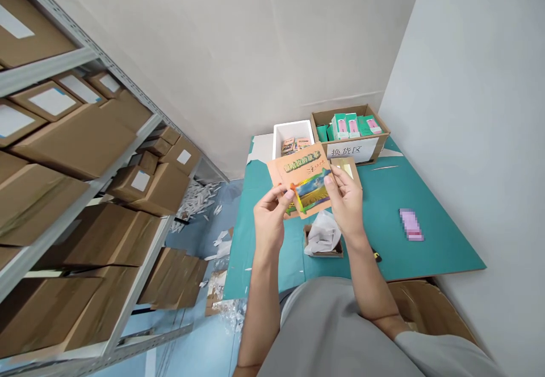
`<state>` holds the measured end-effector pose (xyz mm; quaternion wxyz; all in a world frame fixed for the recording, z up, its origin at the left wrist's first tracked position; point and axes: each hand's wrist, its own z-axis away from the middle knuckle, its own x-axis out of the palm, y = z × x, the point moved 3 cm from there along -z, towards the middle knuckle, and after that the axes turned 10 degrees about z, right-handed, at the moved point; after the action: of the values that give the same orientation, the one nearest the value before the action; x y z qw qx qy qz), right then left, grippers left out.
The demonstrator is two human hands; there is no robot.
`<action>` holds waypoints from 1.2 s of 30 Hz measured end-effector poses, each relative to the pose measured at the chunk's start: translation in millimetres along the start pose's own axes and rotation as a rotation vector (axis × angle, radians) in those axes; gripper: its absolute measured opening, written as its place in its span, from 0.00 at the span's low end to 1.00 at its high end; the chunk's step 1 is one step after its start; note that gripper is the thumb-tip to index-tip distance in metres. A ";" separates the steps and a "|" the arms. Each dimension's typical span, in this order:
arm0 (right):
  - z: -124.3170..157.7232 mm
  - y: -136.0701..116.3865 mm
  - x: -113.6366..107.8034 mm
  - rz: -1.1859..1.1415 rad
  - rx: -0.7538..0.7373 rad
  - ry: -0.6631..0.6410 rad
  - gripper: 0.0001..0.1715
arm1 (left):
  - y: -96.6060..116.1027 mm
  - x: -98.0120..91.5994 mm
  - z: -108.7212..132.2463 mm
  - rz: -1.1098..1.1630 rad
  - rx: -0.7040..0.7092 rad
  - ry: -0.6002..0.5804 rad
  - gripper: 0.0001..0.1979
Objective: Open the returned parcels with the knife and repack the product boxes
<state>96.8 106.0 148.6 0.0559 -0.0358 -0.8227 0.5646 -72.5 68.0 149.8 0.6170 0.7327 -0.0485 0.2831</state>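
Observation:
Above the table, both hands hold thin, square orange booklets with a landscape picture on the cover; at least two overlap like a fan. My right hand [347, 198] grips the right edge of the front booklet [306, 167], its thumb on the cover. At the lower left, my left hand [271, 212] pinches the rear booklet [275, 175], whose left edge shows behind the front one. Whether those left fingers also hold the front booklet, I cannot tell. Below them is a small open carton [323, 255] with a white plastic bag [324, 232] in it.
On the green table [264, 252], a white bin [293, 127] holds small booklets. A labelled cardboard box [368, 153] contains green packages. A pink blurred item [411, 225] lies at right. Shelves of cartons [80, 138] stand at left; packing scraps [225, 246] litter the floor.

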 end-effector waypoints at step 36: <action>4.2 2.2 15.3 -0.021 0.042 -0.049 0.27 | -2.4 -2.4 5.2 0.006 0.004 -0.046 0.28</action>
<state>81.1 104.8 145.8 0.0424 -0.0121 -0.8121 0.5819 -71.7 63.1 146.2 0.6136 0.7400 -0.0642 0.2680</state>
